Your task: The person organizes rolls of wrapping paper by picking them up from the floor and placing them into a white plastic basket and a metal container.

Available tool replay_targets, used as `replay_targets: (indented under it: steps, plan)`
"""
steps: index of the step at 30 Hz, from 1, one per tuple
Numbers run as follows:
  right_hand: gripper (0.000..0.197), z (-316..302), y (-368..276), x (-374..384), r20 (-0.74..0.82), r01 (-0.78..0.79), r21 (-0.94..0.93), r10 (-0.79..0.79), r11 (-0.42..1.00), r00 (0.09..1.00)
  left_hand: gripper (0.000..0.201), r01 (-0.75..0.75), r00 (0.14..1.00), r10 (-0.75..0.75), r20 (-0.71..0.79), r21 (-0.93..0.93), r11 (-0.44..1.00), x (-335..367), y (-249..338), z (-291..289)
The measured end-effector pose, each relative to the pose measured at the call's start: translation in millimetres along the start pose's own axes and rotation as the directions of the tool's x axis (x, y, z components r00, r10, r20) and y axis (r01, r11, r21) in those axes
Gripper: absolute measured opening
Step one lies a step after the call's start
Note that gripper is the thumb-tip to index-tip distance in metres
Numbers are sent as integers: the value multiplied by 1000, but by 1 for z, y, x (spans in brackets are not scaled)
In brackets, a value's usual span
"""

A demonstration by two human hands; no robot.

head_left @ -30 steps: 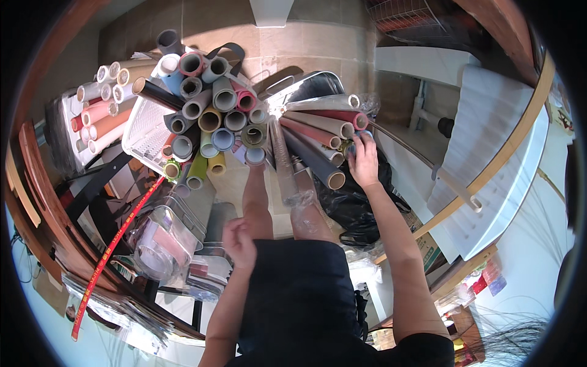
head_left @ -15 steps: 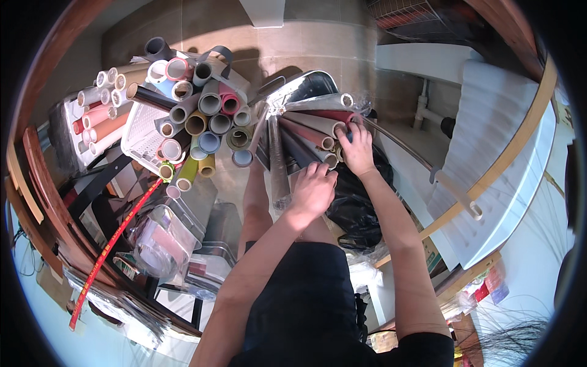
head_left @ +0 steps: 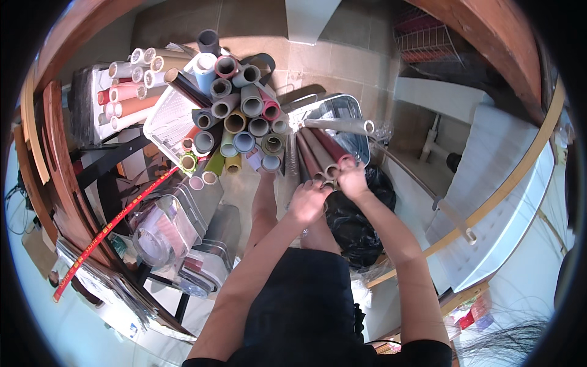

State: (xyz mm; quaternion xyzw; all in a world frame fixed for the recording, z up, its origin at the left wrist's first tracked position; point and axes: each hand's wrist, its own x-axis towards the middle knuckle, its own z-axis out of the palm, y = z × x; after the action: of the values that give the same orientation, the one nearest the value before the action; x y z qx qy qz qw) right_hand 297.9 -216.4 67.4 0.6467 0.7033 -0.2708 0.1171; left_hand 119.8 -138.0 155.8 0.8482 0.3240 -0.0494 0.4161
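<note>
A bundle of long rolls leans out of a bin with a clear, shiny liner (head_left: 351,105), ends toward me. My right hand (head_left: 353,178) is closed round the end of a dark red roll (head_left: 330,144). Beside it my left hand (head_left: 309,202) has its fingers curled over the near ends of the darker rolls; which roll it grips is partly hidden. Between the hands show the hollow ends of a beige roll (head_left: 321,153) and a brownish-pink roll (head_left: 309,158). A silvery plastic-wrapped roll (head_left: 339,125) lies across the bin's far side, touched by neither hand.
Left of the bin, a white basket (head_left: 170,116) holds several coloured rolls. More wrapped rolls (head_left: 131,92) lie farther left. A black plastic bag (head_left: 358,223) sits below my right hand. A red printed strip (head_left: 116,221) and clear plastic boxes (head_left: 174,223) are at the left.
The whole view has shifted. My hands have come closer together, and the right one has moved toward me. The dark red roll's end now lies nearer to the other rolls' ends.
</note>
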Motion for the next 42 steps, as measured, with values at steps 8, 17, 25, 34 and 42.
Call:
replay_targets:
  steps: [8,17,25,34,42]
  plan:
    - [20,-29,16,1,70,-78,-7,78,997,994,29,51,996,-54,-75,-41,998,-25,-24,-6]
    - [19,-30,-2,29,-120,103,39,-98,994,988,27,50,996,-61,-60,-164,985,-35,-31,6]
    - [20,-259,-51,-67,-167,81,-32,-85,996,982,28,85,996,-86,7,-211,974,-43,-44,10]
    - [22,-501,-96,-266,-530,-393,189,430,900,731,25,-22,893,-286,-349,-667,744,-74,-53,-43]
    - [28,-547,-107,-226,-689,-139,521,511,842,514,32,13,86,-561,-823,-562,827,-116,-127,-135]
